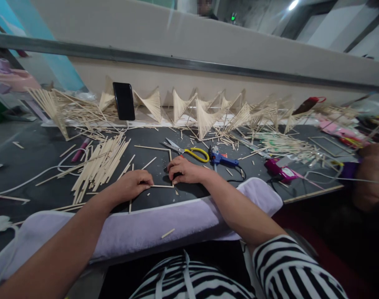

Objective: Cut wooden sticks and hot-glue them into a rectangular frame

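Your left hand [134, 182] is pinching one end of the near stick [163, 186], thumb and fingertips almost together. Your right hand [186, 169] is curling half closed over the other end; I cannot tell whether it is gripping anything. Three thin wooden sticks [152, 148], that one included, are forming a three-sided outline near the middle of the tabletop's [189, 192] near edge. One purple towel [177, 218] is covering that edge, one short stick [168, 233] lying on it. Beyond your right hand, one pair of yellow-handled scissors [187, 151] and one blue glue gun [225, 160] are lying side by side. One stick pile [99, 166], too dense to count, is spreading toward the left edge. One phone [124, 101] is standing near the far edge's left part.
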Motion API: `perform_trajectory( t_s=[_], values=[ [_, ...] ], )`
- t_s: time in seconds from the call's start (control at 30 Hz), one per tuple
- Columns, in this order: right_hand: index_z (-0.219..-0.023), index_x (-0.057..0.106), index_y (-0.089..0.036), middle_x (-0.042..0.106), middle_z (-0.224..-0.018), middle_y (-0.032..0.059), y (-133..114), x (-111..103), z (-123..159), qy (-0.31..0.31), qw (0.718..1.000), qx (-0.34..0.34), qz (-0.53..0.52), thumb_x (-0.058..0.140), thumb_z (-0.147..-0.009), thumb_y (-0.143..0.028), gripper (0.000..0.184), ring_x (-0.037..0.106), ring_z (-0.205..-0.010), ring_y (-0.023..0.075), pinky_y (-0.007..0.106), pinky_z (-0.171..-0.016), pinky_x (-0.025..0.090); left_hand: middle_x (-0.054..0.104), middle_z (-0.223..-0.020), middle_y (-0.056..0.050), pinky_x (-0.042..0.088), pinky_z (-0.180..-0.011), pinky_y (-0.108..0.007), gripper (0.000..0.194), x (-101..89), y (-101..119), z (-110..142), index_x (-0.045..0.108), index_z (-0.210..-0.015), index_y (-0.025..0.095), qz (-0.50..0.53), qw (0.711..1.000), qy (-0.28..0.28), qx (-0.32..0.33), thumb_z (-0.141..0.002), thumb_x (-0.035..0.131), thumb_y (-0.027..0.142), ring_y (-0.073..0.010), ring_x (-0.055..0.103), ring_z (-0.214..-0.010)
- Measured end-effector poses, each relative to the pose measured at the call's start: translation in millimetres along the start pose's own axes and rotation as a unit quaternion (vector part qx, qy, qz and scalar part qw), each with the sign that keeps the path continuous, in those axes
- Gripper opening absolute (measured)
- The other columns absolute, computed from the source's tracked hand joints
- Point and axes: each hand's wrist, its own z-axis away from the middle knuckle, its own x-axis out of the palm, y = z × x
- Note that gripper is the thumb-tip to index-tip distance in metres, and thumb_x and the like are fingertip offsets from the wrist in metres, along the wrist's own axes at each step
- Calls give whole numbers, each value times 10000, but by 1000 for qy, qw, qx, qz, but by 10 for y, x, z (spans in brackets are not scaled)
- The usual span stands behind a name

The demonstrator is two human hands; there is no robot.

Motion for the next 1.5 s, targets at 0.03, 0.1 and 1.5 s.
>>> perform_trajectory(
  t_s=[0.03, 0.1, 1.5],
  values=[
    [-797, 646, -180, 562, -981, 64, 0, 0, 1, 2, 1000, 0, 0, 621, -758, -315, 143, 468, -981, 173, 342, -890, 302, 627, -803, -22, 394, -731, -224, 166, 1, 0, 0, 639, -785, 166, 1, 1000, 0, -1, -779, 475, 191, -130, 549, -795],
    [-793, 647, -181, 563, -977, 61, 3, 2, 5, 7, 1000, -1, -1, 623, -756, -317, 143, 471, -979, 172, 341, -892, 301, 627, -803, -22, 395, -729, -223, 166, 2, -1, -4, 637, -784, 167, 1, 1000, 2, -1, -781, 474, 196, -129, 551, -791],
    [-799, 644, -184, 563, -979, 61, -3, -2, 4, 0, 1000, 0, 1, 619, -758, -314, 139, 465, -993, 175, 348, -901, 293, 630, -800, -38, 409, -735, -237, 186, -28, 64, -6, 647, -776, 164, -6, 1000, 3, -11, -781, 465, 202, -140, 555, -795]
  ],
)
